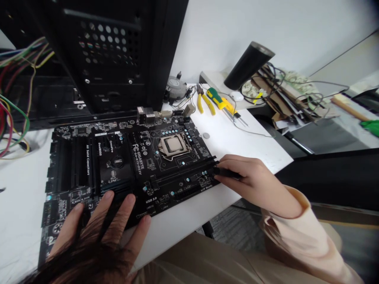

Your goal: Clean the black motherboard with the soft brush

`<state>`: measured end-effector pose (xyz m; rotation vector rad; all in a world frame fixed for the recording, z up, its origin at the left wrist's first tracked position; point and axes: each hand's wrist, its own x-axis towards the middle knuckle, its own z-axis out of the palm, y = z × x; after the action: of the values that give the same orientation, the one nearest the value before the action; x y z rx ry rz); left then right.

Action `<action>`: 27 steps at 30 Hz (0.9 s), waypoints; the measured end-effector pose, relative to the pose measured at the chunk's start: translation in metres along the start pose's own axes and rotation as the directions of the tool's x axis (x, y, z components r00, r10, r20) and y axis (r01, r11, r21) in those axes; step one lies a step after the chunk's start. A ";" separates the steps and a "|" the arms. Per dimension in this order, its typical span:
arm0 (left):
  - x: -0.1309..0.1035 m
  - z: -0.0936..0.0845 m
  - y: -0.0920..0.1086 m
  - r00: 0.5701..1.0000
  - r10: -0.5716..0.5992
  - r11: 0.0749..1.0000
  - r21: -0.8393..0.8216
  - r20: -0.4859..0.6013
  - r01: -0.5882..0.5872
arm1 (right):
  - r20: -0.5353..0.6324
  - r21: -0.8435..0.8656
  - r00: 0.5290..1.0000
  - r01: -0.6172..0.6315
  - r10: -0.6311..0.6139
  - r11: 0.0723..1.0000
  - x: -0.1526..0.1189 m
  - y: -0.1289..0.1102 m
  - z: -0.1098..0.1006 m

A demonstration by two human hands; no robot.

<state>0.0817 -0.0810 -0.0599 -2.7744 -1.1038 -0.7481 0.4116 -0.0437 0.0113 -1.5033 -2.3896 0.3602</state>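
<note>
A black Gigabyte motherboard (139,159) lies flat on the white table, its processor (174,144) seated in the metal socket frame. Over its near left part my left hand (121,221) is spread, with the fingers apart and the tips resting on the board; hair in front of the camera hides some of it. My right hand (256,183) is at the right edge, closed around a slim black handle-like tool (229,173). The tool's tip meets the board by the end of the long memory slots (183,171). What kind of tool it is cannot be made out.
A black computer case (118,90) stands behind the board, with coloured cables (17,102) at left. Farther back are a CPU cooler (177,87), yellow-handled pliers (205,103), screwdrivers (217,98), a small grey disc (206,135), and a black cylinder (248,65).
</note>
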 end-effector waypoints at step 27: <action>0.001 -0.011 0.005 0.992 -0.069 0.996 -0.056 0.103 0.075 | 0.021 -0.080 1.000 0.021 -0.020 0.997 0.002 -0.005 -0.001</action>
<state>0.0812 -0.0864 -0.0493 -2.8648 -1.2246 -0.6657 0.4067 -0.0444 0.0142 -1.5151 -2.4607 0.2787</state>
